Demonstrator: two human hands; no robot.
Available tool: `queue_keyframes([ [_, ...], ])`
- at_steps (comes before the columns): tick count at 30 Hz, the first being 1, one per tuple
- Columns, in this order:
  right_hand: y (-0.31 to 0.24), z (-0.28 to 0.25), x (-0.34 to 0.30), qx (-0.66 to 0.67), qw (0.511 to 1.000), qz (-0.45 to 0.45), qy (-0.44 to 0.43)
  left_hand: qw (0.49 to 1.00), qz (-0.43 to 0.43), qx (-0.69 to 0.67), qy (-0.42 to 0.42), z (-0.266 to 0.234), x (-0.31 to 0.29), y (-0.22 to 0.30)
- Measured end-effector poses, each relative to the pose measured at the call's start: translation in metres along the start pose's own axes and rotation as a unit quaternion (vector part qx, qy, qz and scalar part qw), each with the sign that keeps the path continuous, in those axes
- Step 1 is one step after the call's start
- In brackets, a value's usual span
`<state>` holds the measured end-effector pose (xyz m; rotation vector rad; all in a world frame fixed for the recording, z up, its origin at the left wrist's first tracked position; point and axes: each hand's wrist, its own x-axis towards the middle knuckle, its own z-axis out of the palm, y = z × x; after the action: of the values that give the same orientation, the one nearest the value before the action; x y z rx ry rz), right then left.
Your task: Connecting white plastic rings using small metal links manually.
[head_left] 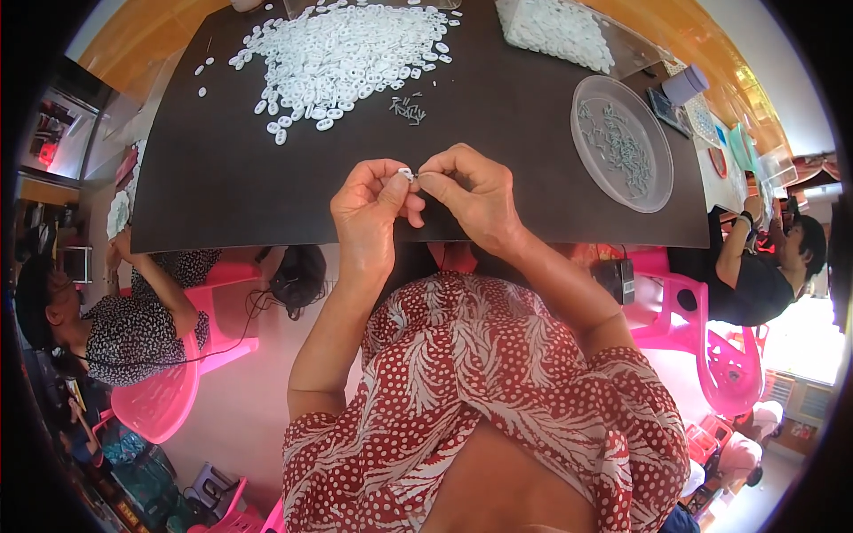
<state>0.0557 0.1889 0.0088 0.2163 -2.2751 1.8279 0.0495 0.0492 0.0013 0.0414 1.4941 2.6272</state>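
Observation:
My left hand [371,200] pinches a small white oval plastic piece [406,173] between thumb and forefinger, above the near part of the dark table [231,191]. Right beside it, my right hand [473,195] has thumb and forefinger pressed together at the piece's right side. A small dark bit shows at those fingertips, too small to name. Beyond my hands lies a large heap of similar white oval pieces [346,53], with a few loose ones along its edge. Between heap and hands is a little pile of short grey metal pins [408,109].
At the right, a round clear tray [579,133] holds many grey pins. A clear box of white pieces [555,35] stands at the far right, near a lilac cup [685,85] and a phone [668,113]. People sit at left [133,324] and right [751,275] on pink chairs.

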Motion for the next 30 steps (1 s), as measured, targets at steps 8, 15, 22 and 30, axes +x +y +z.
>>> queue_keyframes([
  [8,0.0005,0.0016,-0.0002,0.008,1.000,0.010,-0.007,1.000,0.007,0.016,0.011,0.0015,-0.0015,0.0014],
  [15,0.0027,0.0031,-0.0029,0.033,0.999,0.015,0.000,1.000,0.010,0.019,0.009,0.0014,-0.0039,0.0026],
  [22,0.0024,0.0031,-0.0030,0.055,0.998,0.021,-0.001,1.000,0.013,0.019,0.005,0.0003,-0.0050,0.0010],
  [30,0.0040,0.0041,-0.0036,0.037,0.999,0.012,-0.005,1.000,0.008,0.011,0.013,-0.0007,-0.0062,-0.0001],
])
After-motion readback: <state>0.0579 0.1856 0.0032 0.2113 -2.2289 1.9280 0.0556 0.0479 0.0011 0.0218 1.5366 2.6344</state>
